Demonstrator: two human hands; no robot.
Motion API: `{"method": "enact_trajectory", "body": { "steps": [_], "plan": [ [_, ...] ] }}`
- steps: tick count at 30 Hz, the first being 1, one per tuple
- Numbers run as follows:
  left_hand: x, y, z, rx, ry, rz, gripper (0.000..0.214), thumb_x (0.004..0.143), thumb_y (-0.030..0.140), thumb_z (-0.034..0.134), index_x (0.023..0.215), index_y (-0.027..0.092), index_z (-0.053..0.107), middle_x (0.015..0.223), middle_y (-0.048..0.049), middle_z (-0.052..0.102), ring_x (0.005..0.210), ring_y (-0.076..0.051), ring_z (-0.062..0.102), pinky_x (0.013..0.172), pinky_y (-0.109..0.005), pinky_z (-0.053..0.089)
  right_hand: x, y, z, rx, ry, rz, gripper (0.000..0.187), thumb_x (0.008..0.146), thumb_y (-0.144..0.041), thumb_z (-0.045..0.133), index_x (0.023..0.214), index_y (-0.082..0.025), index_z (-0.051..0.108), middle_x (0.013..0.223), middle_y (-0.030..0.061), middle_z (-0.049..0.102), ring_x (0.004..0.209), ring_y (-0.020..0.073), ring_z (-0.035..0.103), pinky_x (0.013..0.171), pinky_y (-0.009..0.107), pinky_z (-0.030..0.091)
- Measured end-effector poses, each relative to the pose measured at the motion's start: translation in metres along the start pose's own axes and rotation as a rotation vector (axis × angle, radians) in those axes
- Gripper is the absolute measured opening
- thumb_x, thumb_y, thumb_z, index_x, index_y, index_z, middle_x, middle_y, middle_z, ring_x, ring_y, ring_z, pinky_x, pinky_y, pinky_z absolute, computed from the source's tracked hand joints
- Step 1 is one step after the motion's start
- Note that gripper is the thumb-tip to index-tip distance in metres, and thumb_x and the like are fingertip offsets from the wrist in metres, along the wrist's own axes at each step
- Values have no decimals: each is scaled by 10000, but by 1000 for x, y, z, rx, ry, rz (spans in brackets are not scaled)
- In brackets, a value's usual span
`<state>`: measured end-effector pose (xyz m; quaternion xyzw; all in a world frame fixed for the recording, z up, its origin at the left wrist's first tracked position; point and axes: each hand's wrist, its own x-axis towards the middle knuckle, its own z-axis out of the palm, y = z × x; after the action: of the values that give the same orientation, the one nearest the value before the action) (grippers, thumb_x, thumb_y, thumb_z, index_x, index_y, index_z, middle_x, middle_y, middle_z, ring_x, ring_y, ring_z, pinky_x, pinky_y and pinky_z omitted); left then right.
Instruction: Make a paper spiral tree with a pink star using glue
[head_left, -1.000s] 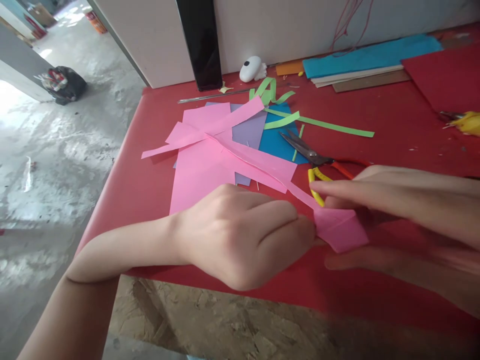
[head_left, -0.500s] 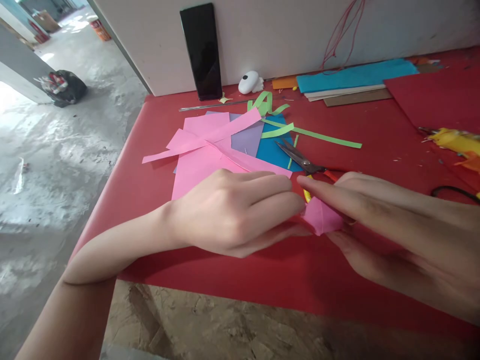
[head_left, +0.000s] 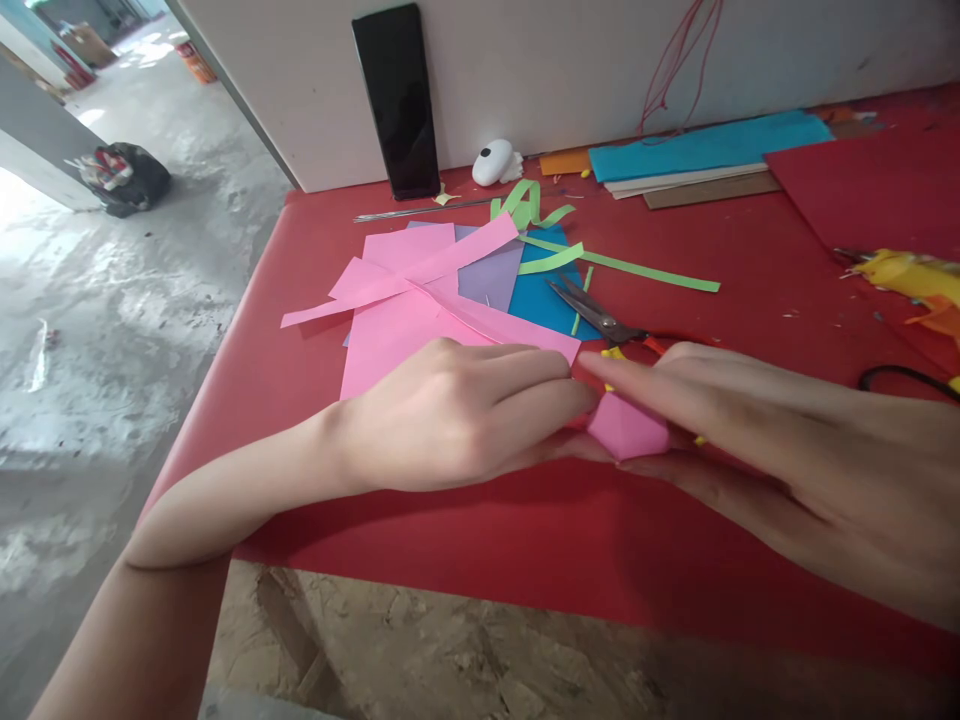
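Between my two hands is a small pink folded paper piece (head_left: 628, 426), puffed and five-sided on the face I see. My left hand (head_left: 465, 415) is closed, its fingertips gripping the left side of the piece. From the right, my right hand (head_left: 757, 450) pinches it between thumb below and fingers above. A bit of yellow (head_left: 613, 355) shows just behind the piece, partly hidden by my fingers. Beyond my hands lie scissors (head_left: 607, 325) with red handles, blades apart. Pink paper sheets and strips (head_left: 405, 320) lie past my left hand.
Green paper strips (head_left: 645, 272) cross purple and blue sheets (head_left: 540, 300). A phone (head_left: 397, 105) leans on the wall beside a white rounded object (head_left: 495, 162). Folded blue paper (head_left: 712, 145) lies at the back, yellow and orange pieces (head_left: 907, 280) at right. The red table's left edge (head_left: 217, 350) drops to concrete floor.
The pink piece has turned slightly and shifted a little left, with my right fingers and thumb closer around it. The whole view has shifted slightly.
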<state>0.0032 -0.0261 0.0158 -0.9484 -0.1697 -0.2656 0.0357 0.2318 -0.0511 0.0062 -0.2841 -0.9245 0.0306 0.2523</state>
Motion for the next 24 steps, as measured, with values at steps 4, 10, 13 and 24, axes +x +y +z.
{"method": "enact_trajectory", "body": {
  "steps": [4,10,13,24],
  "plan": [
    [-1,-1,0,-16,4,-7,227,988,218,451,895,105,623,726,-25,657,627,-85,614,512,-205,412,-1,2,0,27,30,135,304,1011,-335,405,1277,-243,520,1140,-13,706,1075,95,669,931,159,522],
    [-3,1,3,1,41,7,197,980,193,467,905,95,619,717,-27,659,627,-94,611,493,-217,404,0,1,-3,23,17,55,231,1011,-293,418,1143,-181,570,898,20,659,901,101,649,857,198,495],
    [-3,1,4,30,23,33,205,983,200,460,928,87,621,704,-29,646,618,-102,597,463,-223,380,0,1,-5,-25,-6,-1,214,1006,-292,425,1131,-176,554,860,24,617,787,124,603,710,258,466],
    [-2,0,2,50,-20,59,201,977,174,454,902,82,616,685,-28,626,597,-102,582,454,-222,387,1,1,-4,-97,4,-91,112,993,-208,429,1065,-200,514,868,31,612,810,159,587,676,303,459]
  ]
}}
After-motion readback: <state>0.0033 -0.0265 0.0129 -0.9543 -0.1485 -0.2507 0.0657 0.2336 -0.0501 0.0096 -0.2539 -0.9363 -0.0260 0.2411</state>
